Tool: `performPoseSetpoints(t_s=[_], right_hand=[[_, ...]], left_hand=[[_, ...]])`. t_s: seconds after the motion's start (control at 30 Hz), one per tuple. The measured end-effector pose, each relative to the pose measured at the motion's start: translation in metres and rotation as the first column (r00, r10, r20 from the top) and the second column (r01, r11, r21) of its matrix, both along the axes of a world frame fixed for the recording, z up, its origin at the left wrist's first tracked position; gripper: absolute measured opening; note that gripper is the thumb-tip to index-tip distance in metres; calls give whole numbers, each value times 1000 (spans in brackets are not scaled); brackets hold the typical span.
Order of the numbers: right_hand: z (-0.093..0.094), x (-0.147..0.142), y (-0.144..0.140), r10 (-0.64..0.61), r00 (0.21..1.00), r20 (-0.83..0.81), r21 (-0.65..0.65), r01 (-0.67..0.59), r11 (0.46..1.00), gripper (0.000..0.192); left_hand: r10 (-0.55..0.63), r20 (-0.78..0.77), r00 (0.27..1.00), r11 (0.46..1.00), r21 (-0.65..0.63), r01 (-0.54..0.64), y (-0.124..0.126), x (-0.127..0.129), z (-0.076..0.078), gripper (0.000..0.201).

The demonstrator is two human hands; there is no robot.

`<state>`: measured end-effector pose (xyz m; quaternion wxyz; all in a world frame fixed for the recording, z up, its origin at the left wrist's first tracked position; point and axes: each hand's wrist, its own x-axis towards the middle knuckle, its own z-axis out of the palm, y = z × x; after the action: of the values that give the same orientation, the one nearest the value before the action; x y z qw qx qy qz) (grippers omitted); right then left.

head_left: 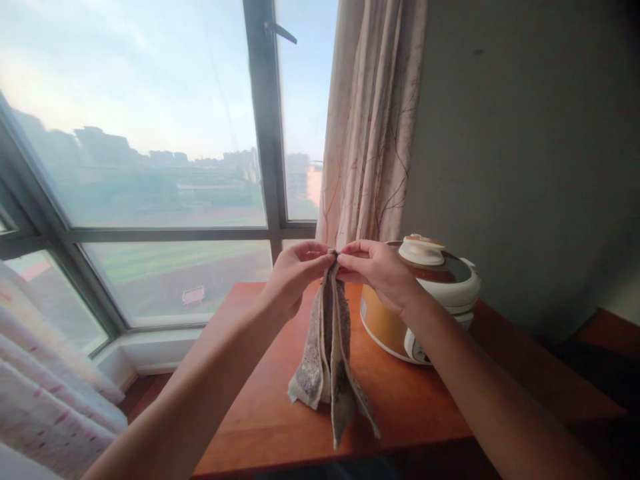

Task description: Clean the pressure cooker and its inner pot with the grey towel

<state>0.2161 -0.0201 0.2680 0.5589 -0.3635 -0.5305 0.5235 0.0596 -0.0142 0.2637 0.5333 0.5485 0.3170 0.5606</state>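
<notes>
A grey, mottled cloth hangs in folds above the wooden table, pinched at its top. My left hand grips the gathered top from the left, thumb and fingers pressed together. From the other side my right hand pinches the same spot, so the fingertips of both hands nearly meet. The cloth's lower corners spread apart and hang loose near the tabletop; whether they touch it I cannot tell.
A yellow and white rice cooker with a dark lid stands on the table behind my right forearm. Beyond the table are a large window, a long curtain and a grey wall. Another curtain hangs at the lower left.
</notes>
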Motion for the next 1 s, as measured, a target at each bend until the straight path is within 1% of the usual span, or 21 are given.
performPoseSetpoints(t_s=[0.1, 0.17, 0.27, 0.33, 0.43, 0.53, 0.57, 0.63, 0.7, 0.73, 0.77, 0.8, 0.87, 0.93, 1.0], right_hand=[[0, -1, -2, 22, 999, -36, 12, -21, 1000, 19], [1, -1, -5, 36, 998, -52, 22, -35, 999, 12], [2, -2, -9, 50, 997, -62, 44, -47, 998, 5], [0, -3, -10, 52, 997, -62, 63, -48, 997, 7], [-2, -5, -10, 47, 998, -30, 107, -43, 993, 13], [-5, -3, -9, 43, 997, 63, 145, -51, 988, 19], [-6, 0, -7, 28, 994, 102, 157, -44, 987, 19], [-11, 7, -1, -51, 982, 184, 202, 13, 979, 20], [-19, 15, 6, -165, 950, 267, 272, 89, 958, 20], [-24, 19, 11, -204, 932, 301, 302, 109, 947, 20], [-30, 22, 15, -217, 920, 327, 321, 108, 941, 20], [-36, 25, 19, -201, 917, 344, 328, 83, 941, 21], [-50, 29, 26, -112, 928, 355, 314, -6, 949, 24], [-61, 29, 30, -21, 938, 345, 291, -86, 953, 32], [-70, 28, 33, 32, 943, 332, 275, -130, 953, 41]], left_hand=[[19, -48, 999, 998, 62, -16, -4, 0, 1, 31], [51, -95, 994, 991, 125, -38, -7, 0, 3, 32], [117, -169, 979, 969, 235, -75, -9, -1, 2, 32], [162, -183, 970, 954, 282, -106, -8, -1, 1, 32], [196, -163, 967, 947, 288, -143, -4, -4, -4, 33], [150, -152, 977, 959, 262, -107, 0, -10, -7, 32], [126, -152, 980, 964, 253, -85, 1, -13, -7, 31], [96, -147, 985, 969, 238, -59, 4, -19, -8, 30], [104, -136, 985, 970, 233, -70, 5, -25, -7, 29], [116, -129, 985, 969, 234, -83, 5, -27, -6, 29], [128, -122, 984, 966, 239, -96, 5, -29, -5, 29], [137, -117, 984, 964, 245, -105, 5, -31, -3, 29], [144, -111, 983, 959, 261, -111, 4, -33, 1, 29], [148, -111, 983, 955, 276, -112, 2, -35, 5, 29], [158, -111, 981, 947, 298, -119, 2, -38, 7, 28]])
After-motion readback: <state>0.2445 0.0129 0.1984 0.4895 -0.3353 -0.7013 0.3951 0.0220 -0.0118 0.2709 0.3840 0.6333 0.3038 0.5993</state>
